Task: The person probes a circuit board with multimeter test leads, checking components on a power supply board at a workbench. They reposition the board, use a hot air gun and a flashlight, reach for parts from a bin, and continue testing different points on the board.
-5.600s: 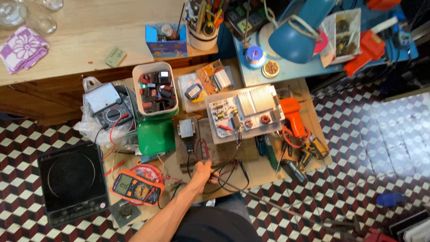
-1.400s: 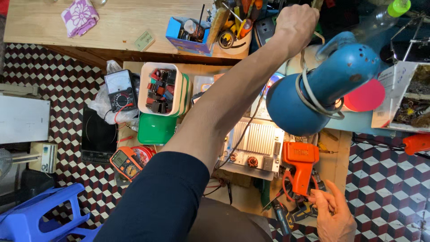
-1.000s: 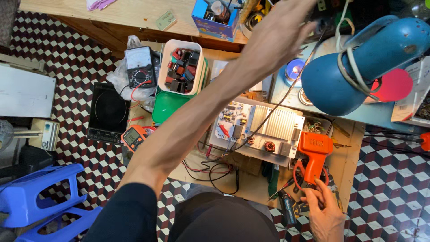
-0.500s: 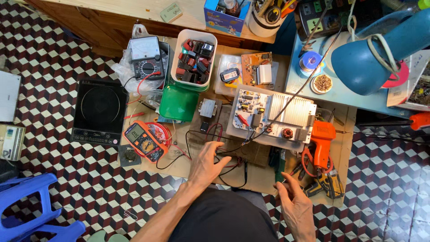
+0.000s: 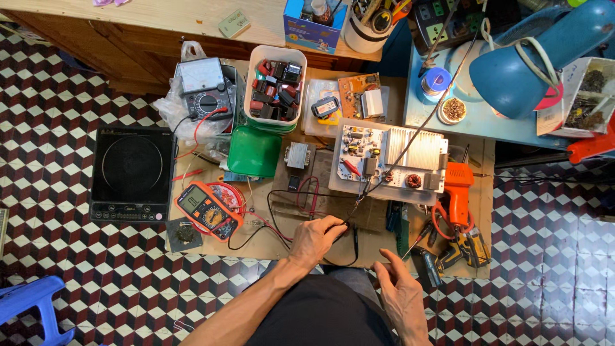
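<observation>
Nearest, at six o'clock: right hand (image 5: 400, 300) lying over the dark lap, fingers spread and loose, clamped on nothing. Just at its ten o'clock, left hand (image 5: 316, 239) curled down on the cardboard mat (image 5: 282, 238), fingertips pinched on a thin black probe lead (image 5: 354, 247) that loops round toward five o'clock of the hand; hard to tell how tight the pinch is.

At nine o'clock of the left hand, well within reach: orange digital multimeter (image 5: 208, 209) lying tilted on a red wire spool, its red and black leads trailing across the mat toward the hand. At three o'clock of the left hand: pliers and screwdrivers (image 5: 442, 247) scattered beside an orange soldering gun (image 5: 456, 192).

Farther out, at twelve o'clock of the left hand: open circuit board with finned heat sink (image 5: 391, 157), a thin wire running up from it. At eleven o'clock: green plastic tub (image 5: 254, 151), and beyond it a white bin of red and black parts (image 5: 275, 90). At ten o'clock: grey analogue meter (image 5: 204, 86) on a plastic bag, and a black induction hob (image 5: 133, 173) on the checkered floor.

Farthest, at one to two o'clock: blue desk lamp (image 5: 535, 64) over a blue bench, next to a solder reel (image 5: 437, 82).
</observation>
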Available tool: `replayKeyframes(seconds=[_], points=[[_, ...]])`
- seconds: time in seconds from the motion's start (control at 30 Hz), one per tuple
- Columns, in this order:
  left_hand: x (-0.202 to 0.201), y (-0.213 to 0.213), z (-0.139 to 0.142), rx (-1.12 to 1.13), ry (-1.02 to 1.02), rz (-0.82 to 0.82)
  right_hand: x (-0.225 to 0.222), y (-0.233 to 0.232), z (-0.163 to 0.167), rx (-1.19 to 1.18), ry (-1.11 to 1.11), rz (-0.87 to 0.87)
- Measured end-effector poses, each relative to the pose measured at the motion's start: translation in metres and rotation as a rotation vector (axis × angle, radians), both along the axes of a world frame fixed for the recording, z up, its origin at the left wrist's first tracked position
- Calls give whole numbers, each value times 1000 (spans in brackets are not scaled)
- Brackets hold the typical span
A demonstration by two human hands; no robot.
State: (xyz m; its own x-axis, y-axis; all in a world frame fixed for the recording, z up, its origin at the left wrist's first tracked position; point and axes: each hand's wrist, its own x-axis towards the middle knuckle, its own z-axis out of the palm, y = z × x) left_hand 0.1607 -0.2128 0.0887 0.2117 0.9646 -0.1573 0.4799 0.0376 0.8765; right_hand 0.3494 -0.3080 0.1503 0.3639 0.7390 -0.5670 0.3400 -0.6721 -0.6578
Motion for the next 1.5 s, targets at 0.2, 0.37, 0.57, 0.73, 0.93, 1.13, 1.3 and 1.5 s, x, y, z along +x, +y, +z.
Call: replayKeyframes(seconds=[0.2,0.37,0.57,0.73,0.93,1.13,1.3,1.5], points=[[0,2,16,-51,-41,-111,7,34,9,18,-50,77],[3,3,19,-106,-24,-194,20,63,17,253,-1,18],[3,7,17,-64,-14,-198,44,132,14,443,-245,89],[0,13,23,-129,28,-202,54,187,0,281,-445,91],[0,20,24,-169,37,-194,63,212,-28,363,-656,177],[1,24,20,-223,27,-231,72,221,-41,301,-618,182],[0,25,24,-241,31,-225,74,229,-43,299,-592,147],[2,24,26,-166,-17,-192,80,227,-40,245,-652,144]])
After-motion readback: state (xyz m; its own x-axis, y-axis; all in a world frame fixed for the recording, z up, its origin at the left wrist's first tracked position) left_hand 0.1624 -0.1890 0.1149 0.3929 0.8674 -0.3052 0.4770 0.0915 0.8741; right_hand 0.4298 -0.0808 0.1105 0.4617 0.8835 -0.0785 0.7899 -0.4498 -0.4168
